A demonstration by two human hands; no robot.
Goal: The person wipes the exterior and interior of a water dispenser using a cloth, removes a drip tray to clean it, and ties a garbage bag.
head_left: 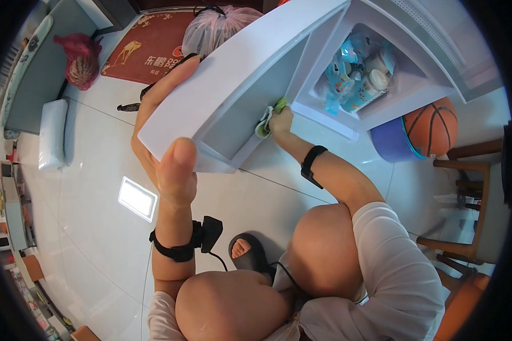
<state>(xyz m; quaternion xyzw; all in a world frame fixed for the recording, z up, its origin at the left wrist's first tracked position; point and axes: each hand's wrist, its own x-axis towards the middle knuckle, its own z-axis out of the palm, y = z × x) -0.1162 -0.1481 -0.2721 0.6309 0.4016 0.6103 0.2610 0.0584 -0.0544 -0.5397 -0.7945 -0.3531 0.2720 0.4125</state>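
Observation:
A white panel [224,77], like an opened door with a raised rim and a grey inner face, leans across the upper middle. My left hand [173,165] is closed round its near left corner, thumb on the near side and the other fingers round the outer side. Against the inner face, by the lower rim, my right hand [281,120] grips a green and white cloth [263,124]; most of its fingertips are hidden. Right of the panel stands an open white compartment [407,105] holding a clear plastic bag of blue and white items [347,71], among them a lidded cup [374,84].
A basketball [432,126] sits in a blue-purple bucket [389,139] beside the compartment. Wooden chairs [472,165] stand at the right. Beyond the panel lie a red mat [145,48] and a tied pink bag [216,25]. A white package [53,134] and a red net bag [81,62] are at left.

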